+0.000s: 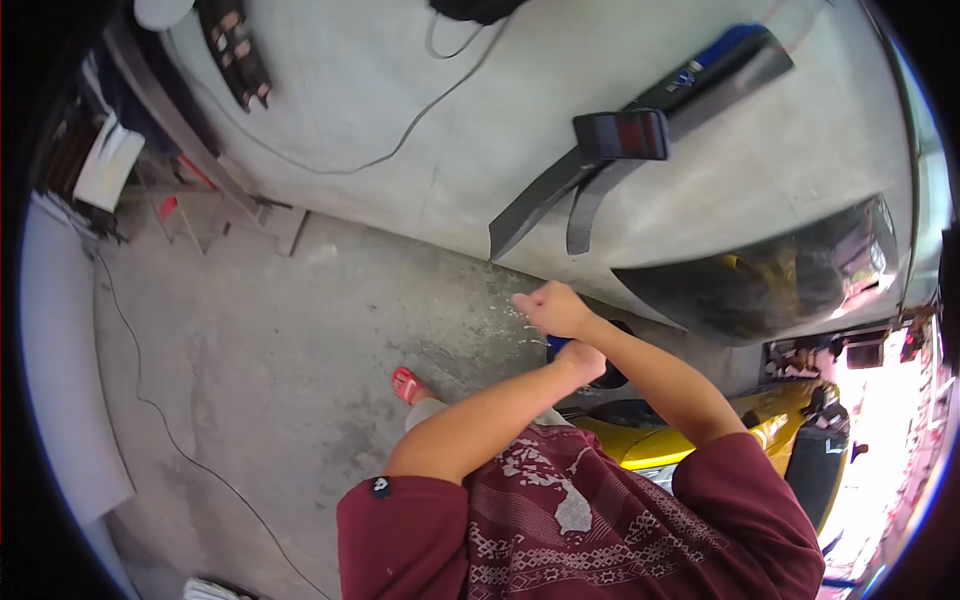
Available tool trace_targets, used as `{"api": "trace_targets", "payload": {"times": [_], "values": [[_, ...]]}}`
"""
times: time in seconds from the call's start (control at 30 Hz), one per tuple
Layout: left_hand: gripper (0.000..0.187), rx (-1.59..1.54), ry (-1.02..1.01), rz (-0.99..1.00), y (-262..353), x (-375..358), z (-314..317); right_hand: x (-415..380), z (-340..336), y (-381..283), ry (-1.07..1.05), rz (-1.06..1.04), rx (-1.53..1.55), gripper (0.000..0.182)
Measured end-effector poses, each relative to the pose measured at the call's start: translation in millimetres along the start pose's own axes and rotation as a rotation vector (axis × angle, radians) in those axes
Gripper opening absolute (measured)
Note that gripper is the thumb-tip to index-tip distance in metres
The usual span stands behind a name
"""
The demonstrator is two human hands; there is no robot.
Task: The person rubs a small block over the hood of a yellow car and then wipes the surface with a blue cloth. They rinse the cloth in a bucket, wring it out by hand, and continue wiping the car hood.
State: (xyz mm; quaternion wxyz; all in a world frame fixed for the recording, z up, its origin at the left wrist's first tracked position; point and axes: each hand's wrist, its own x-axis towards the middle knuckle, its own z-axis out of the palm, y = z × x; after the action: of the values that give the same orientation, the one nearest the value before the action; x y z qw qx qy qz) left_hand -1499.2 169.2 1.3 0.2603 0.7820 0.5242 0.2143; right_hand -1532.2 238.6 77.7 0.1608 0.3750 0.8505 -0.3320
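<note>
My right hand [553,309] is curled closed in front of me, over the gap between the floor and the pale wall. What it holds, if anything, is hidden by the fingers. My left hand [582,362] is right below it, overlapping the right wrist, with its fingers mostly out of sight. Just under both hands a blue object [555,346] shows in part, beside a dark round shape [613,355]. Nearest beyond them, long dark grey strips [535,205] lie against the pale surface, with a black phone-like device [622,135] across them.
A glossy dark curved panel [770,272] leans at the right. A yellow motorbike [655,447] stands close by my right side. Cables run over the wall [385,158] and the concrete floor [275,330]. A red sandal [408,384] is on my foot.
</note>
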Motion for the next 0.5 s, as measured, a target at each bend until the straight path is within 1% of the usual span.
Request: {"api": "trace_targets", "payload": {"times": [0.03, 0.1, 0.13, 0.2, 0.23, 0.27, 0.33, 0.37, 0.4, 0.43, 0.47, 0.5], "values": [[0.025, 0.274, -0.183, 0.149, 18.0, 4.0, -16.4, -13.8, -7.7, 20.4, 0.103, -0.005, 0.065, 0.052], [0.023, 0.494, -0.392, 0.321, 48.9, 13.2, -27.3, -47.9, -27.6, 66.6, 0.296, 0.040, 0.242, 0.053], [0.023, 0.388, -0.365, 0.343, 56.4, 14.7, -16.4, -66.2, -37.1, 92.4, 0.385, 0.086, 0.352, 0.053], [0.023, 0.168, -0.324, 0.380, 62.1, 14.6, 1.6, -101.8, -52.6, 143.0, 0.679, 0.253, 0.603, 0.051], [0.025, -0.007, -0.332, 0.233, 70.9, 13.5, -0.5, -121.8, -57.9, 166.5, 0.789, 0.265, 0.864, 0.047], [0.029, -0.233, -0.324, 0.103, 71.2, 17.6, 12.8, -141.0, -60.1, 188.1, 0.902, 0.261, 1.124, 0.043], [0.037, -0.660, -0.295, -0.196, 63.7, 34.4, 46.5, -175.4, -53.4, 224.8, 1.052, 0.205, 1.479, 0.036], [0.047, -1.072, -0.341, -0.413, 68.7, 44.9, 49.3, -187.5, -44.6, 236.2, 1.092, 0.153, 1.613, 0.033], [0.049, -1.318, -0.289, -0.433, 76.5, 57.2, 54.9, -198.1, -32.4, 242.9, 1.128, 0.098, 1.745, 0.030], [0.051, -1.563, -0.226, -0.458, 88.6, 72.2, 53.6, -211.6, -24.9, 241.2, 1.122, 0.104, 1.795, 0.029], [0.053, -1.806, -0.151, -0.488, 97.5, 87.4, 54.3, -214.0, -5.4, 252.1, 1.136, 0.047, 1.726, 0.028], [0.049, -1.873, -0.073, -0.551, 102.0, 104.4, 64.1, -217.5, 14.9, 259.7, 1.155, 0.120, 1.502, 0.032]]}}
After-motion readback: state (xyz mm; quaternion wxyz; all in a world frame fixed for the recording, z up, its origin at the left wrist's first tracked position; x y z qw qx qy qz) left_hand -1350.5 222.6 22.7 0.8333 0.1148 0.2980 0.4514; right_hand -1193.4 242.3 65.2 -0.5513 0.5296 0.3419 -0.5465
